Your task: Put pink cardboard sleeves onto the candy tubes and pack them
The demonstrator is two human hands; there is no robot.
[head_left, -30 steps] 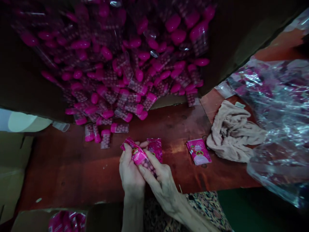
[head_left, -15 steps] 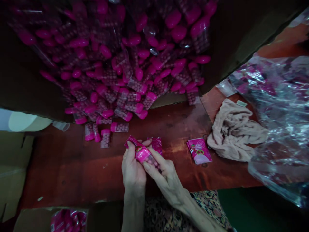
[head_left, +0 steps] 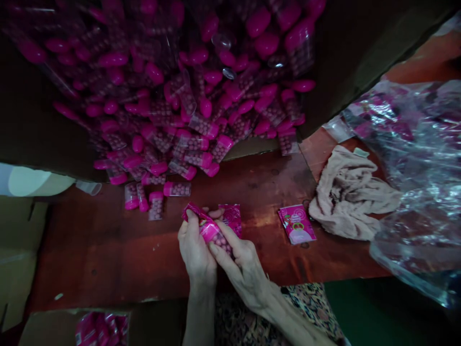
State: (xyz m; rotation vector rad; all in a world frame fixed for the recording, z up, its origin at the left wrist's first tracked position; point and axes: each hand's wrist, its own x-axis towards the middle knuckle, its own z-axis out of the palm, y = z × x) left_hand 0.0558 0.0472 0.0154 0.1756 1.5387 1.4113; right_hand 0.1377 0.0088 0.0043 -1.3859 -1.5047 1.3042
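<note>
My left hand [head_left: 196, 245] and my right hand [head_left: 241, 269] together grip a pink printed packet [head_left: 203, 223] with a clear tube of small pink balls [head_left: 221, 242] sticking out of it. A second pink packet [head_left: 232, 218] lies on the table just behind my fingers. A third packet [head_left: 297, 224] lies flat further right. Several loose pink-capped tubes [head_left: 156, 205] lie left of my hands, below a big heap of the same tubes [head_left: 180, 96] in a dark carton.
A crumpled beige cloth [head_left: 351, 194] and a clear plastic bag [head_left: 414, 149] holding pink packets lie to the right on the reddish-brown table [head_left: 108, 250]. A cardboard box [head_left: 103, 329] with pink packets stands at the near edge. A patterned garment shows below my arms.
My right hand has moved closer to my left, and its fingers now cover more of the tube. The packet and tube have shifted slightly within my grip.
</note>
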